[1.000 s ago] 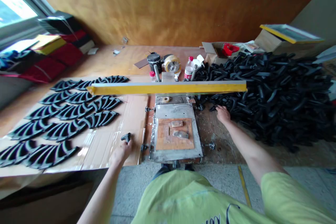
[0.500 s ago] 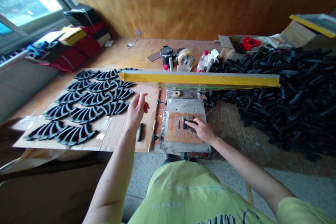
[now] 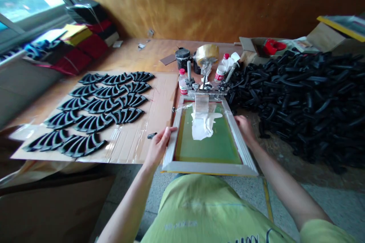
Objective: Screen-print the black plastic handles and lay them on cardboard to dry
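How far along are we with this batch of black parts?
Done, it seems: rows of black parts lie on the cardboard at the left. In hand: the frame lies flat, the left hand and right hand holding its side rails, white ink sitting on its green mesh. Left: a big heap of black parts on the right, probably most of the batch.

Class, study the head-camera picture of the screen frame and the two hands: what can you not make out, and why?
Head view:
- Beneath the screen frame: hidden by its green mesh.
- Right hand: gripping or resting on the frame, motion-blurred.
- Small black part by the left hand: too small to identify.
- Pile of black parts: cut off by the right edge.
- Bottle label: too small.
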Demonstrator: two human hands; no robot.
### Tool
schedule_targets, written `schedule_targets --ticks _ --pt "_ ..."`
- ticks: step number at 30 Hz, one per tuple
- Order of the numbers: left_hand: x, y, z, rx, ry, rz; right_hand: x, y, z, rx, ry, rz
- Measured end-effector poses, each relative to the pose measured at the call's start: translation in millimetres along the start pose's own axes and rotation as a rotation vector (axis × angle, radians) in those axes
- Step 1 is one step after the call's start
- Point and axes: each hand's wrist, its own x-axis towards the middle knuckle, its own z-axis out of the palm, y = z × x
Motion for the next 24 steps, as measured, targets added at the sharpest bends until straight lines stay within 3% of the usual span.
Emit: schedule_targets --ticks 2,4,8,11,15,20,24 --pt "-2 -35 1.8 -0.032 -0.043 -0.106 18 -6 -14 0.021 0.108 0.038" --pt "2 -64 5.0 -0.02 -0.05 -0.145 33 -29 -18 0.066 0.149 -0.05" --pt "12 -95 8.6 0.101 -0.034 -0.103 53 -84 -3 -0.016 0.03 -0.312" --pt "15 -101 8.0 0.151 -0.041 -0.084 55 -101 15 -0.154 -0.103 -0.338" --pt "15 -103 6.4 0.175 -0.058 -0.109 32 -97 32 -0.193 -0.292 -0.344" --pt "16 -108 6.6 0.196 -0.056 -0.127 -12 -88 20 -0.125 -0.414 -0.577" --pt "16 -110 7.5 0.146 -0.044 -0.131 -10 -90 8 -0.103 -0.477 -0.637"
